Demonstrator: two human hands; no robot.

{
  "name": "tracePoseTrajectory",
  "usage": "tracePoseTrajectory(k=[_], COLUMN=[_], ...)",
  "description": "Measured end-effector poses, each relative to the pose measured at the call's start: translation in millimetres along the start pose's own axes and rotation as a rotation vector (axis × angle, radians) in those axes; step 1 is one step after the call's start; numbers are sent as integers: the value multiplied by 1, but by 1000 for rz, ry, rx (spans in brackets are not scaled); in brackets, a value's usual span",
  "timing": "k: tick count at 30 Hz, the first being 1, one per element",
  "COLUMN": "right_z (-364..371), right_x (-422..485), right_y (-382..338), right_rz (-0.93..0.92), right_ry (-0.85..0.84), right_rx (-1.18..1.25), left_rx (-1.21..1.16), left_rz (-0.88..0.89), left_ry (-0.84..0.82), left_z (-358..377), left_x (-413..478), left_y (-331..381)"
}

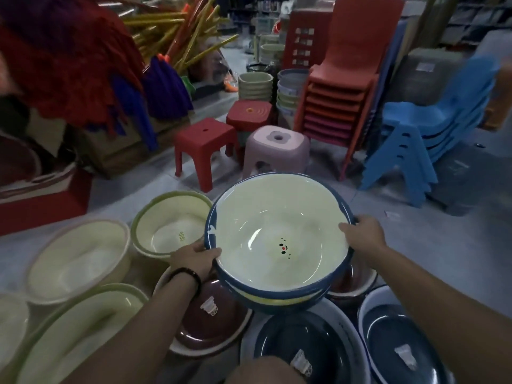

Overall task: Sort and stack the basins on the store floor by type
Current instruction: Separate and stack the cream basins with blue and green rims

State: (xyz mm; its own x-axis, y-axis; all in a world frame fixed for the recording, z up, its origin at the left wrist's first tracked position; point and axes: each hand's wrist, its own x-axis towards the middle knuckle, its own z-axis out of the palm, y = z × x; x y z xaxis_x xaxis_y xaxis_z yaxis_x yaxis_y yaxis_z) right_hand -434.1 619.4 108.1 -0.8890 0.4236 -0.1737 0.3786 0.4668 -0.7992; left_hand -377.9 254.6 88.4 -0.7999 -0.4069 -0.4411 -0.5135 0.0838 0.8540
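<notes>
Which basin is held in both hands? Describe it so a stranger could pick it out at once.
Start at the plastic basins spread on the grey store floor; above them, the left hand and right hand grip one by opposite rims. It is the round cream-lined plastic basin with a dark blue rim, the only one with a tiny face printed in its bottom.

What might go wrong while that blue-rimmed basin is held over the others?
The left hand and right hand grip only the rim of the blue-rimmed basin, so it might slip onto the maroon basin beneath. The green-rimmed basin and dark blue basin crowd close, so setting it down could knock them.
</notes>
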Motion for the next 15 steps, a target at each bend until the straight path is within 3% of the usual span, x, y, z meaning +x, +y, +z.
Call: tracePoseTrajectory(k=[8,15], right_z=[33,48], right_x=[24,32], right_y=[31,56], right_rz=[7,19], right_ry=[-21,-76], right_rx=[-173,-251], left_rx=[96,37], left_rz=[-54,-128], left_ry=[74,45], left_z=[22,40], left_x=[27,60], left_y=[-45,-92])
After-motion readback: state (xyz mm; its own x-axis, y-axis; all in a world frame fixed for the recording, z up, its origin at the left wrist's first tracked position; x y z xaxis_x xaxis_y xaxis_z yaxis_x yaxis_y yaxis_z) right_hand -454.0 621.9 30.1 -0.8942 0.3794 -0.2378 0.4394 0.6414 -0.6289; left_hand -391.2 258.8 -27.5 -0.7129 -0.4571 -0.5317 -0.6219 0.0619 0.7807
